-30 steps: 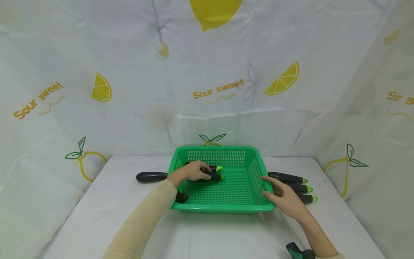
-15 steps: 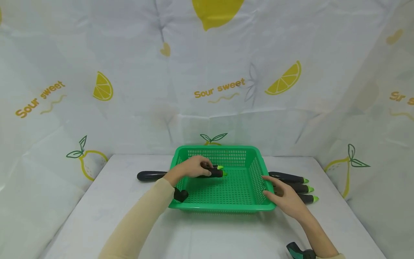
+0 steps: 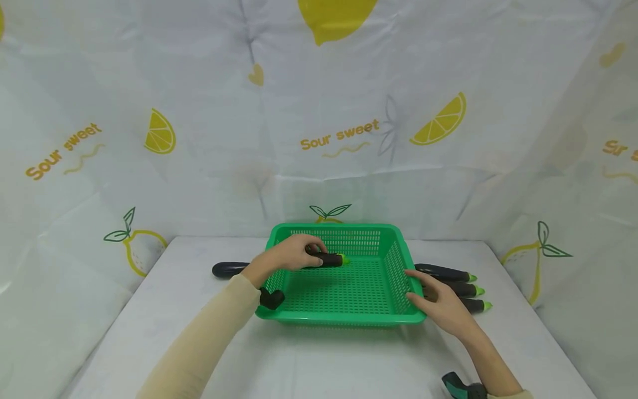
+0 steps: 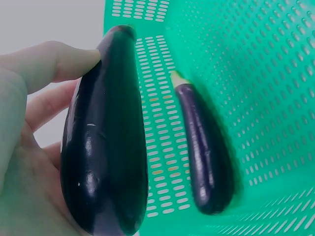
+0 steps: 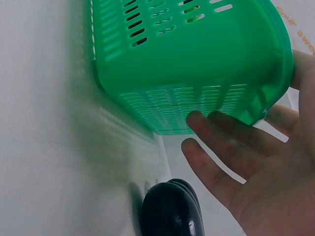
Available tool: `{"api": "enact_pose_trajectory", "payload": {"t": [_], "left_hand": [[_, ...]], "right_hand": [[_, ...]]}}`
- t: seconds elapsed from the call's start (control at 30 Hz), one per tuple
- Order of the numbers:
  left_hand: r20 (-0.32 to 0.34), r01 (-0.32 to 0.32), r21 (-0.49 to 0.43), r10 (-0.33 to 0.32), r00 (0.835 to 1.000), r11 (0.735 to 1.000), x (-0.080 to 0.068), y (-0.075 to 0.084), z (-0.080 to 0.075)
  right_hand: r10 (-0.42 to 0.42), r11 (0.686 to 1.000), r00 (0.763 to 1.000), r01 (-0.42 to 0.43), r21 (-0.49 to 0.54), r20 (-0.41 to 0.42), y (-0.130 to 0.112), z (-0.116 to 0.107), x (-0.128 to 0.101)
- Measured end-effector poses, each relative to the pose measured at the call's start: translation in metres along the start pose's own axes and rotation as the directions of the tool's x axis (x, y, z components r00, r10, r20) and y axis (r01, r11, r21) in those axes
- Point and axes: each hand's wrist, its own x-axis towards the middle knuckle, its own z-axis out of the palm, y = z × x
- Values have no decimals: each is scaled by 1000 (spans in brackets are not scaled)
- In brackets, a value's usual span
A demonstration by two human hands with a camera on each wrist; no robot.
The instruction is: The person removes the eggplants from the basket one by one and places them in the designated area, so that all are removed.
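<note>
My left hand (image 3: 294,256) grips a dark purple eggplant (image 3: 330,260) with a green tip, held above the back left of the green plastic basket (image 3: 339,320). In the left wrist view my thumb and fingers (image 4: 54,61) wrap that eggplant (image 4: 106,147), and a second, slimmer eggplant (image 4: 202,157) lies on the basket floor (image 4: 256,98) below. My right hand (image 3: 438,302) is open, its fingers straight against the basket's right front corner. The right wrist view shows those fingers (image 5: 221,167) beside the basket wall (image 5: 197,73).
Three eggplants (image 3: 461,289) lie side by side on the white table right of the basket, just behind my right hand; one (image 5: 172,211) shows in the right wrist view. Another eggplant (image 3: 229,269) lies left of the basket. Lemon-print sheets wall in the table.
My left hand has lifted its eggplant off the basket floor and carried it up and toward the back wall. The right hand has stayed at the basket's corner.
</note>
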Motion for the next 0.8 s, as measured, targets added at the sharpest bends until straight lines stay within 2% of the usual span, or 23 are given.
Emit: {"api": "enact_pose_trajectory", "payload": {"t": [0.13,0.37,0.5,0.7,0.8], "left_hand": [[-5,-26,-23,26,1000,999,-8,4,-6],[0,-39,-28,39,999,999,-18,7,-13],[-19,-39,-34,38,999,999,-24,6,-17],[-52,-37,-97,32,998,995,-37,3,-25],[-78,-37,-81,30,997,996,-43,-1,-29]], "right_hand": [[-5,1000,1000,5,0,3,1,0,0],[-9,998,1000,8,56,16,0,-1,-1],[-8,999,1000,7,46,15,-1,-1,0],[-7,1000,1000,7,22,8,-1,0,1],[-9,1000,1000,9,16,8,-1,0,1]]}}
